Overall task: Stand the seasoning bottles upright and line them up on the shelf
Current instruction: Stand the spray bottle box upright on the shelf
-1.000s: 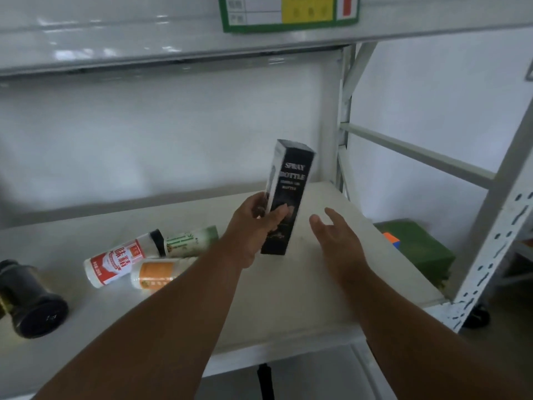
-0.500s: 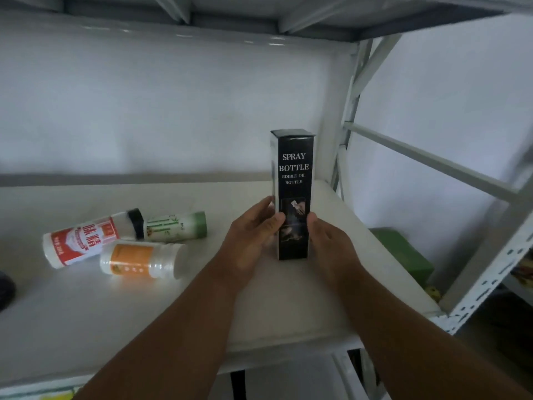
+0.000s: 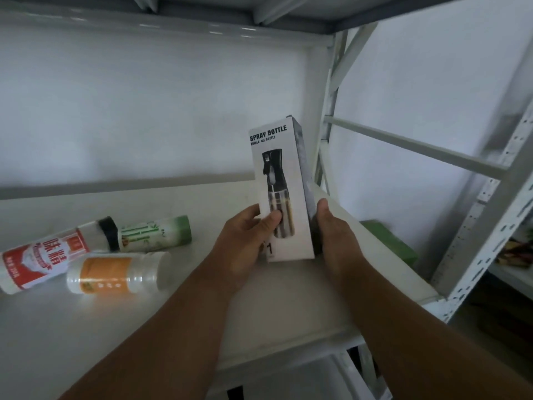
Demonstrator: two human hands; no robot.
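Note:
A tall spray bottle box (image 3: 281, 180) stands nearly upright on the white shelf (image 3: 144, 327), tilted slightly left, its white face with a bottle picture turned to me. My left hand (image 3: 245, 243) grips its lower left side, thumb across the front. My right hand (image 3: 334, 235) holds its dark right side. Three seasoning bottles lie on their sides at the left: a red-and-white one with a black cap (image 3: 49, 255), a green one (image 3: 157, 233) behind it, and an orange-labelled one (image 3: 115, 274) in front.
The shelf's right upright post (image 3: 326, 134) stands just behind the box. A perforated post (image 3: 484, 226) marks the front right corner. A green block (image 3: 389, 243) lies beyond the shelf's right edge. The upper shelf board (image 3: 173, 27) hangs overhead.
The box has been turned: its black narrow face was toward me, now the white picture face is. Both hands stay on it, and it leans slightly left.

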